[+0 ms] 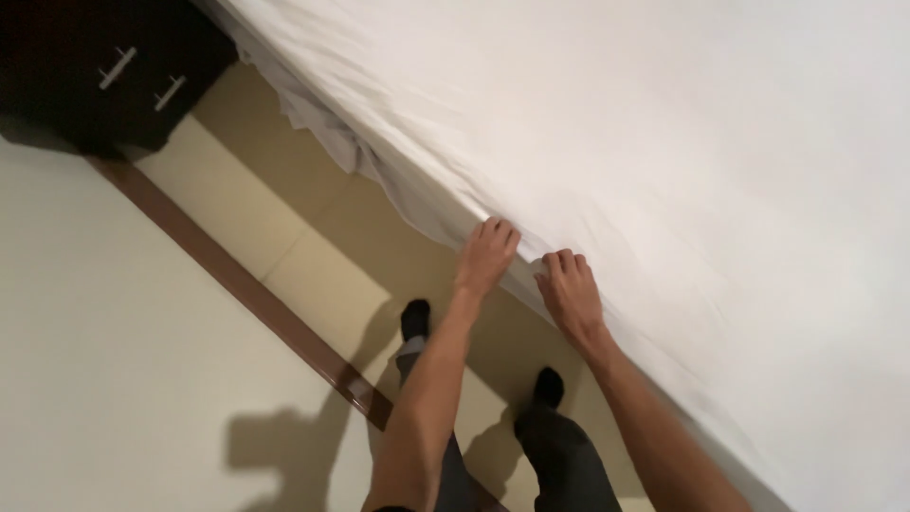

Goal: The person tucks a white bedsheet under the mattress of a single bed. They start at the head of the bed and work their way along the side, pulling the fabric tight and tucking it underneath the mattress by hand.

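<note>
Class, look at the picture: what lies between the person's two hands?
In the head view, only white sheet at the bed edge lies between left hand and right hand.

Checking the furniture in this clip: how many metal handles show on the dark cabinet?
2. Both sit on the dark cabinet at upper left: one handle further left, the other handle just right of it. The frame cuts the cabinet off, so more may be hidden.

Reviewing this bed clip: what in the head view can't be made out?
- Fingertips of the left hand and right hand: curled over the white sheet at the bed's edge, so the grip is unclear.
- Bed frame and mattress side: covered by the hanging sheet.
- Dark cabinet: cut off by the top-left edge.
- Person's legs: cut off by the bottom edge, partly behind the forearms.
</note>
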